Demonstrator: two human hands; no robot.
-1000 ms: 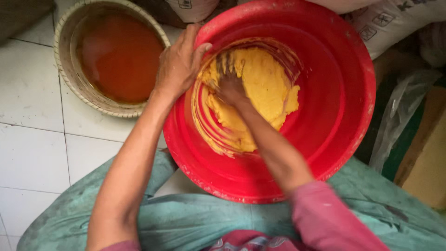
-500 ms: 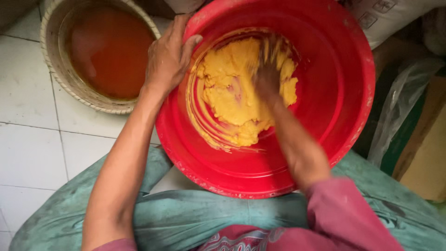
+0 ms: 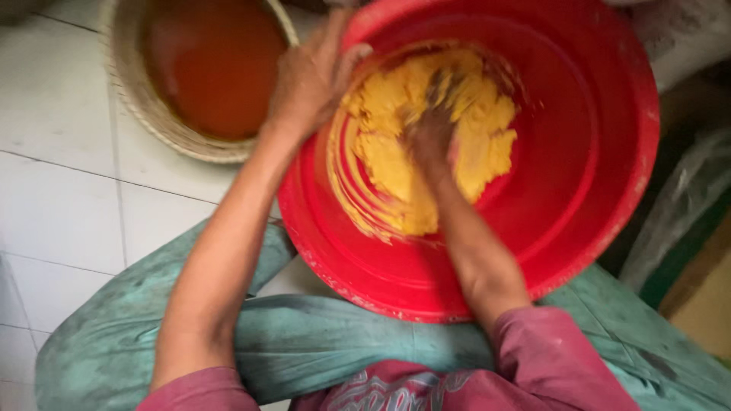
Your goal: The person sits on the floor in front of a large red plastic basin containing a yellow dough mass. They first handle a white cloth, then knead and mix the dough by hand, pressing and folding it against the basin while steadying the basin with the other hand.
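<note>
Yellow dough [image 3: 396, 152] in red basin [image 3: 586, 152]; orange liquid [image 3: 213, 68] in basket-rimmed bowl [image 3: 133, 99].

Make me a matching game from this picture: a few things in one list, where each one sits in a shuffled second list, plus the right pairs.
Things:
1. yellow dough
2. left hand
3. right hand
4. round woven basket

Places:
A. on the white tiled floor, left of the basin
B. buried in the dough
C. inside the big red plastic basin
D. gripping the basin's rim

Pairs: 1-C, 2-D, 3-B, 4-A
</note>
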